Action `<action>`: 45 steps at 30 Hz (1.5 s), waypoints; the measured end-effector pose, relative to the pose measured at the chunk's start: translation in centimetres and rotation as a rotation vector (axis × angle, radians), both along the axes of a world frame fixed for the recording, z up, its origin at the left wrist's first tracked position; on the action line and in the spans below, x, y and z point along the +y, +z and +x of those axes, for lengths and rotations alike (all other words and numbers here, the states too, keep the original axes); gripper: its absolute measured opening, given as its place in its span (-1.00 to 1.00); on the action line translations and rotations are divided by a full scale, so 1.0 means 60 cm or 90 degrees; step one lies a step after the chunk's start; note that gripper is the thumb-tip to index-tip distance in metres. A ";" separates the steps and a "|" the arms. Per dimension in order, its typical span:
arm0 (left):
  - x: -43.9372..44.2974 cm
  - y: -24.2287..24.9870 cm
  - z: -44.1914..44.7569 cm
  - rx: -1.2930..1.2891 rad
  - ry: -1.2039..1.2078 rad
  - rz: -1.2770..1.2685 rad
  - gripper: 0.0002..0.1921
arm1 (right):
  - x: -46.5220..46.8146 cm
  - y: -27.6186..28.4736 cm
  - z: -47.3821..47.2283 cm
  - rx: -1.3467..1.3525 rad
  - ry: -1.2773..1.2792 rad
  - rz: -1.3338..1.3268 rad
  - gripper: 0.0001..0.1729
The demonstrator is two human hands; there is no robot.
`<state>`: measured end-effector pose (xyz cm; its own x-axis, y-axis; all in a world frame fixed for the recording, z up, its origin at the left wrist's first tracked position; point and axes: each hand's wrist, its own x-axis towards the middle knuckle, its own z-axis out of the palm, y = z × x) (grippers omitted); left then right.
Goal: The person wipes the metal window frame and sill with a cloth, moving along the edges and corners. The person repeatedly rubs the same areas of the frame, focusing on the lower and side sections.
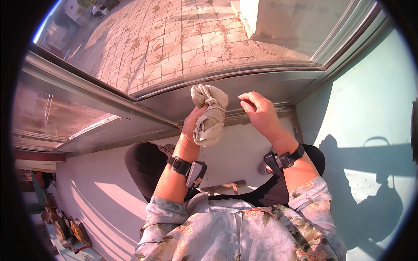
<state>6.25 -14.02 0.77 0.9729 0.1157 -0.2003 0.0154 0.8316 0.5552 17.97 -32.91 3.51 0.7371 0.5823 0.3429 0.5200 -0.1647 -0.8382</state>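
A bunched, twisted beige cloth (210, 122) rests in my left hand (193, 121), its thumb pressed against the cloth's left side. To the right, apart from the cloth, my right hand (259, 109) is raised with bent fingers. Its thumb and forefinger have a small gap between them, and nothing shows in it. Both hands are above my knees, close to the metal lower panel (235, 91) of a glazed door or window. Above that panel is a large glass pane (183, 42).
A metal frame (98, 86) with glass meets the pane at the left. A pale green wall (365, 98) stands at the right. Part of a wooden stool (225, 186) shows beneath me. Several objects (70, 225) stand at the lower left. Beyond the glass, a person (99, 10) sits on paving.
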 end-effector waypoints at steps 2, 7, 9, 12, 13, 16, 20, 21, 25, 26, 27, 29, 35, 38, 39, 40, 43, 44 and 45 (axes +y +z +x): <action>0.010 0.002 -0.002 -0.037 -0.028 -0.001 -0.67 | 0.010 0.000 -0.007 0.015 0.015 0.032 -0.89; 0.015 -0.017 0.003 0.174 0.057 0.153 -0.72 | 0.035 -0.006 -0.028 -0.058 0.107 0.058 -0.85; 0.004 -0.052 0.008 0.216 0.036 0.321 -0.70 | 0.043 -0.013 -0.048 -0.047 0.171 0.038 -0.77; -0.019 -0.131 0.005 0.171 -0.004 0.356 -0.72 | 0.053 -0.032 -0.081 -0.063 0.227 -0.054 -0.55; -0.024 -0.156 0.011 0.171 -0.006 0.366 -0.74 | 0.054 -0.039 -0.091 -0.095 0.234 -0.094 -0.47; -0.037 -0.199 0.018 0.162 0.003 0.602 -0.80 | 0.055 -0.054 -0.098 -0.078 0.218 -0.163 -0.25; -0.037 -0.175 0.020 0.316 0.043 0.605 -0.80 | 0.053 -0.062 -0.088 -0.070 0.223 -0.201 -0.03; -0.035 -0.162 0.025 0.339 0.037 0.624 -0.79 | 0.053 -0.064 -0.086 -0.090 0.219 -0.195 0.00; -0.051 -0.108 0.028 0.323 0.106 0.315 -0.79 | 0.052 -0.068 -0.086 -0.179 0.221 -0.226 0.12; -0.054 -0.096 0.026 0.323 0.091 0.253 -0.78 | 0.052 -0.069 -0.087 -0.187 0.214 -0.214 0.14; -0.053 -0.080 0.033 0.309 0.083 0.195 -0.77 | 0.052 -0.067 -0.086 -0.202 0.203 -0.209 0.15; -0.050 -0.047 0.032 0.277 0.040 0.224 -0.74 | 0.054 -0.062 -0.080 -0.231 0.179 -0.197 0.17; -0.029 0.037 0.009 0.188 -0.079 0.325 -0.64 | 0.048 -0.013 -0.058 -0.287 0.136 -0.140 -0.01; 0.005 0.070 -0.006 0.075 -0.177 0.360 -0.58 | 0.028 0.014 -0.037 -0.282 0.119 -0.139 -0.19; 0.020 0.082 -0.021 0.007 -0.182 0.363 -0.56 | 0.015 0.021 -0.027 -0.297 0.079 -0.134 -0.20; 0.043 0.097 -0.031 0.032 -0.170 0.481 -0.56 | 0.003 0.029 -0.012 -0.316 0.039 -0.130 -0.21; 0.119 0.122 -0.054 0.031 0.075 0.686 -0.64 | -0.041 0.054 0.052 -0.336 -0.119 -0.018 -0.21; 0.149 0.127 -0.063 0.063 0.155 0.716 -0.66 | -0.062 0.066 0.075 -0.383 -0.201 0.000 -0.22; 0.176 0.127 -0.074 0.114 0.250 0.734 -0.68 | -0.083 0.079 0.098 -0.431 -0.276 0.026 -0.24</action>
